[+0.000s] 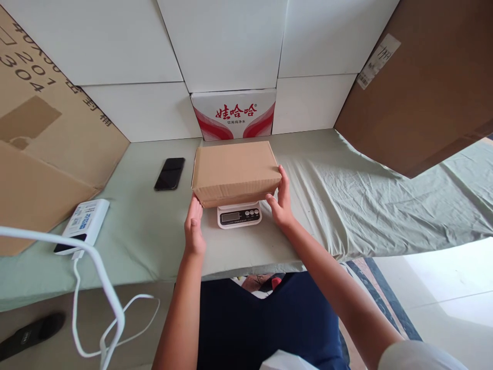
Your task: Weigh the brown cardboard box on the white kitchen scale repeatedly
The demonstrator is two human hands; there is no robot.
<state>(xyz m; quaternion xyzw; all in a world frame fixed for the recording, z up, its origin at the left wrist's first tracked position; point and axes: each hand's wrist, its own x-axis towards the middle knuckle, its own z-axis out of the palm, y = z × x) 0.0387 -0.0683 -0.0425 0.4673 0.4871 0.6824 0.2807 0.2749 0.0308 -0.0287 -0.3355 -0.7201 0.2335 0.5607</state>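
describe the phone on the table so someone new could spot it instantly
Start at the green-covered table and find the brown cardboard box sitting on the digital scale at its centre. Just left of that box, lying flat and apart from it, is the smartphone. It is the only glossy black slab there; the white device nearer the edge has a cable.

Matt cardboard, glossy plastic, soft cloth

The cardboard box point(235, 172) looks matt, plain brown and faintly ribbed along its front edge; the scale point(239, 215) beneath is smooth white plastic with a glossy dark display; the table cloth point(346, 205) is wrinkled pale green fabric; the phone point(170, 173) shines glassy black.
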